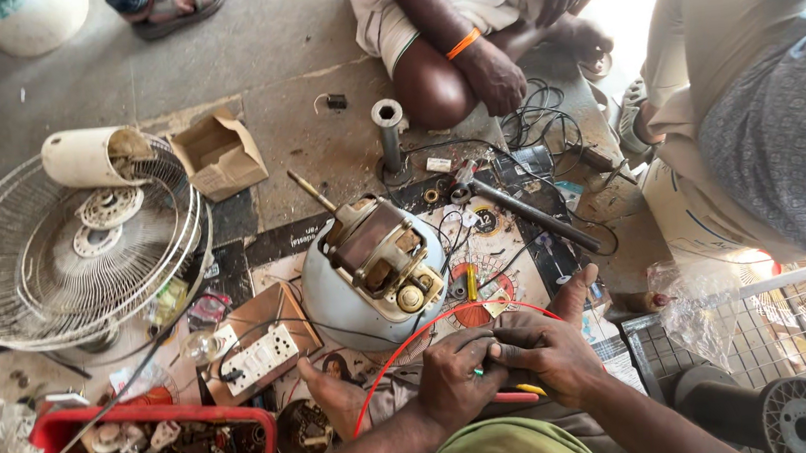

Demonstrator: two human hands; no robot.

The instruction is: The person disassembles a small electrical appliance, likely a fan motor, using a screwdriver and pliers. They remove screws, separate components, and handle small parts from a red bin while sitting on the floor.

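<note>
We sit on the floor [307,100] with both hands drawn together over our lap — the left hand [455,378] and the right hand [552,354] each pinched narrow on a red wire [412,336] that loops up and away from the grip toward the fan motor [381,257]. A small green piece shows between the fingertips, and a yellow-and-red tool tip pokes out just beneath the right hand; what kind of tool it is we cannot tell.

As we judge it, the work on the wire end goes best with the two pinches kept close together, so the short stretch between them stays stiff, and with the loop left slack so it does not tug on the motor ahead of the grip.

Left of and below the grip, a red plastic crate [246,423] holds a dark jumble of screws, small metal parts and white fittings. Beside it, closer to the left hand, a small round tin [304,434] carries a few odd bits. Far ahead and to the left, an open cardboard box [220,155] lies on its side — its contents are hidden — next to a wire fan guard [70,253]. Another person sits across from us, hand on knee.
</note>
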